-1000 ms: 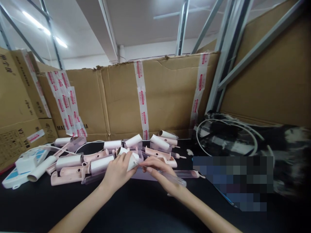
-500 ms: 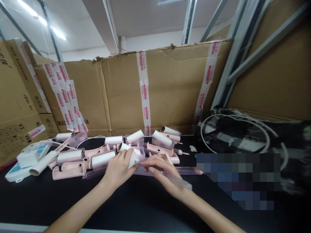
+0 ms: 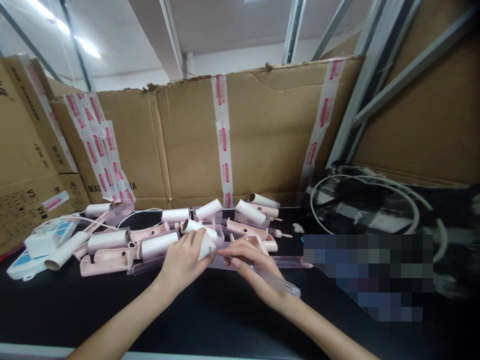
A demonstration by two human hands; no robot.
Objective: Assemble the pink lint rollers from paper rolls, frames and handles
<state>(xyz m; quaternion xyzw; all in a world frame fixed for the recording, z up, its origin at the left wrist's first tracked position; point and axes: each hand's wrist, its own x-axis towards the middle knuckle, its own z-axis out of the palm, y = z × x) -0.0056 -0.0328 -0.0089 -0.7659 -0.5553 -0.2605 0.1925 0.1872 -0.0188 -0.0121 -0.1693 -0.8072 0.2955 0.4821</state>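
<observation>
My left hand (image 3: 185,252) is closed around a small white part (image 3: 206,248), whose near end points right, toward my other hand. In my right hand (image 3: 253,262) is a screwdriver with a clear handle (image 3: 281,283); the handle lies back along the palm and wrist. Its thin shaft runs left between the fingers, and the tip meets the end of the white part or is very close to it. Just behind my left hand lie a white tube (image 3: 159,246) and another white tube (image 3: 191,227). A pale pink shell (image 3: 247,231) rests beyond my right hand.
Several white tubes and pink shells lie across the black table (image 3: 210,320). At left is a white-and-blue power strip (image 3: 22,265) with a plug and cable. Cardboard (image 3: 191,145) walls the back. A coiled white cable (image 3: 414,215) lies on a dark bundle at right.
The screwdriver's handle end has shifted slightly right and down. Both hands keep nearly the same place and grip; the camera view has moved a little.
</observation>
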